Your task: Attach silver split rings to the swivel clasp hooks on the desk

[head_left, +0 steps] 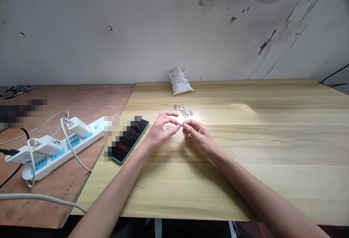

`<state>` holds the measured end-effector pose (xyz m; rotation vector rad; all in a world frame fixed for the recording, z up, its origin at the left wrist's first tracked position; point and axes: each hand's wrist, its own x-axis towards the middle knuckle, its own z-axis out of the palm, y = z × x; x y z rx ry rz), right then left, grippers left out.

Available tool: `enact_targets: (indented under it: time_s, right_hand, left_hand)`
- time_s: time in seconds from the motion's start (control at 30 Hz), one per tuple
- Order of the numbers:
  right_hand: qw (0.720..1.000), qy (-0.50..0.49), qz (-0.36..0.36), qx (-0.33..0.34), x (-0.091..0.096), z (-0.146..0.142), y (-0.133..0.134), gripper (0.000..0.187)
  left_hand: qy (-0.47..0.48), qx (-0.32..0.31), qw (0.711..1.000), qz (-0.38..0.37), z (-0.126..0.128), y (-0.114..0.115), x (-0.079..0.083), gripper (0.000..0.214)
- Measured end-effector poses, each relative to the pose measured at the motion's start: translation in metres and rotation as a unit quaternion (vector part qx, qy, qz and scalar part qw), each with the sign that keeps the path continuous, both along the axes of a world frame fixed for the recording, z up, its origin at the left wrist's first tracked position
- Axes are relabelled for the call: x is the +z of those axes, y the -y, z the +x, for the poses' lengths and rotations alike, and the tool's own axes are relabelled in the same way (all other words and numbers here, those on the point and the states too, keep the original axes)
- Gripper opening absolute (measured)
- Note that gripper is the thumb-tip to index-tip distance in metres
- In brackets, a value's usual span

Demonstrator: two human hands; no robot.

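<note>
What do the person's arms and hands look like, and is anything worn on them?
Both forearms are bare as far as the view shows, with no sleeves. The left hand and right hand have no gloves, and no watch or bracelet is visible at either wrist. The fingers are slender; any nail detail is too small to tell.

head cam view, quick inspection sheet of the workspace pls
surface: wood table, plywood board beside it
job's things: metal rings in a loose heap, two rings by the left hand
hands: right hand pinches a ring, left hand fingertips next to it
clutter: phone, sack, power strip
cables: white cable, black cable
surroundings: stained wall
</note>
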<state>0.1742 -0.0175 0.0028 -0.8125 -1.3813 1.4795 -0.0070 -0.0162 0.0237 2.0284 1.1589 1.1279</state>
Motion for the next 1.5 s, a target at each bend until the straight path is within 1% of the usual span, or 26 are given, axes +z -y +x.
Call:
enact_targets:
  time_s: [0.17,0.33,0.53,0.67,0.9,1.0,1.07,1.13,1.17,1.23,1.3,1.33,1.4,1.47,1.5]
  right_hand:
    - [1.0,-0.002,-0.005,0.009,-0.003,0.0,-0.001,0.034]
    - [1.0,0.022,-0.003,0.008,-0.006,0.0,-0.002,0.034]
    - [0.999,0.044,0.023,0.008,-0.007,0.001,-0.002,0.031]
    - [0.998,0.064,0.025,-0.009,-0.008,0.001,-0.001,0.032]
    - [0.993,0.102,0.044,-0.041,-0.005,0.0,0.0,0.034]
    - [0.991,0.113,0.057,-0.036,-0.004,0.002,0.0,0.032]
    - [0.986,0.139,0.081,-0.042,-0.003,0.004,0.0,0.028]
    - [0.967,0.19,0.152,-0.073,-0.003,0.005,-0.001,0.022]
    - [0.949,0.219,0.205,-0.095,-0.003,0.006,-0.001,0.017]
    - [0.9,0.27,0.316,-0.131,-0.004,0.006,-0.002,0.012]
    - [0.856,0.302,0.397,-0.135,-0.003,0.007,-0.002,0.014]
    - [0.84,0.314,0.426,-0.12,-0.003,0.007,-0.001,0.015]
    - [0.817,0.331,0.467,-0.072,-0.001,0.009,-0.001,0.017]
    - [0.806,0.342,0.48,-0.042,0.0,0.012,-0.002,0.015]
    - [0.808,0.347,0.475,-0.045,0.001,0.014,-0.003,0.014]
  left_hand:
    - [-0.006,-0.003,1.0,0.012,0.0,0.0,0.0,0.005]
    - [-0.039,0.012,0.998,0.054,0.001,0.002,-0.001,0.004]
    - [-0.088,-0.011,0.988,0.127,0.002,0.0,-0.006,0.006]
    - [-0.113,-0.014,0.981,0.154,0.001,-0.002,-0.009,0.007]
    - [-0.119,-0.005,0.979,0.163,0.002,-0.001,-0.011,0.006]
    - [-0.125,0.011,0.98,0.154,0.002,-0.001,-0.009,0.006]
    - [-0.133,0.027,0.98,0.143,0.001,-0.001,-0.008,0.007]
    - [-0.144,0.036,0.98,0.132,-0.001,-0.001,-0.008,0.008]
    - [-0.151,0.036,0.98,0.128,-0.001,-0.002,-0.008,0.008]
    - [-0.16,0.035,0.979,0.123,-0.003,-0.002,-0.009,0.008]
    - [-0.164,0.038,0.979,0.118,-0.004,-0.004,-0.009,0.008]
    - [-0.164,0.042,0.979,0.115,-0.006,-0.004,-0.01,0.007]
    - [-0.161,0.055,0.979,0.111,-0.009,-0.006,-0.009,0.007]
    - [-0.156,0.074,0.979,0.112,-0.012,-0.008,-0.008,0.006]
    - [-0.155,0.079,0.978,0.116,-0.013,-0.008,-0.008,0.006]
